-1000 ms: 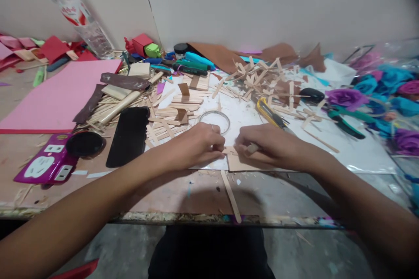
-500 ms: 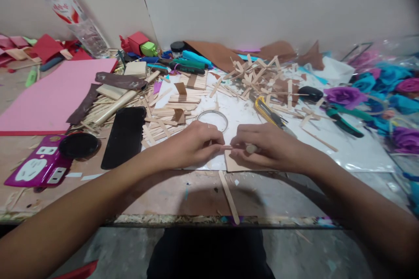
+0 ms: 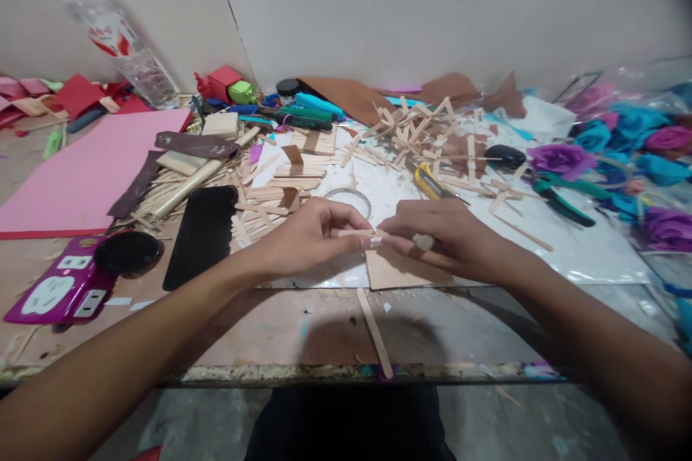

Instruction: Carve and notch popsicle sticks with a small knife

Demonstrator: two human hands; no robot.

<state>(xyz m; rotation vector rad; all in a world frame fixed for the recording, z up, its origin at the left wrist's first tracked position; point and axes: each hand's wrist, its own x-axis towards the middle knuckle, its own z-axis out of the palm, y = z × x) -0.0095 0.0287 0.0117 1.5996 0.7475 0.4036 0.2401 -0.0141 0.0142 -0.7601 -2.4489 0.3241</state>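
Note:
Between the thumb and fingers of my left hand (image 3: 318,230) is a wooden craft stick (image 3: 350,233), lying nearly level. My right hand (image 3: 446,234) is closed, its fingertips meeting the stick's right end. A pale, round-ended rod (image 3: 423,241) pokes out from between the right hand's fingers; the rest of it is hidden. Just below the hands lies a flat tan board (image 3: 403,270) on a white sheet (image 3: 584,259). Another craft stick (image 3: 375,335) rests near the table's front edge.
Behind my hands lie a tape ring (image 3: 367,203), a yellow cutter knife (image 3: 429,181) and a heap of craft sticks (image 3: 414,133). A black phone (image 3: 200,238) and purple power strip (image 3: 59,281) lie left. Green-handled pliers (image 3: 565,202) and paper flowers (image 3: 562,158) are at right.
My left fingers have loosened and lifted slightly, so more of the craft stick shows. The right hand stays close beside it. The whole view has shifted a little.

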